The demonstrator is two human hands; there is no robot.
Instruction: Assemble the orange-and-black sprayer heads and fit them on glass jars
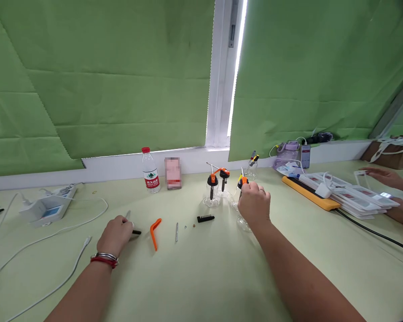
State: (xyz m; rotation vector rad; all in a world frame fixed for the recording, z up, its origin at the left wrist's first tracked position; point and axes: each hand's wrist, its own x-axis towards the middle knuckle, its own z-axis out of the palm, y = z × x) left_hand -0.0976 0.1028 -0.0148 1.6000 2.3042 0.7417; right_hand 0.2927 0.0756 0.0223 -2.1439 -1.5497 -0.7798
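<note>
My left hand [115, 235] rests low over the table with its fingers curled. A pale blade-like piece and a black piece [136, 232] stick out beside the fingers; what they belong to is hidden. My right hand [255, 203] is closed around an orange-and-black top [243, 180] above clear glass jars, partly covering them. Left of it stand a clear jar [211, 199] with an orange-and-black top and another black-and-orange top [224, 173]. Between my hands lie a bent orange lever [154, 233], a thin metal rod [177, 232], tiny pieces [194, 226] and a black part with a spring [205, 218].
A water bottle [151, 174] and a pink box [173, 173] stand at the back. White cables and a power strip [50, 210] lie left. On the right are a yellow-edged case [309, 193], stacked white packets [356, 199], a purple bottle [286, 155] and another person's hands [386, 178].
</note>
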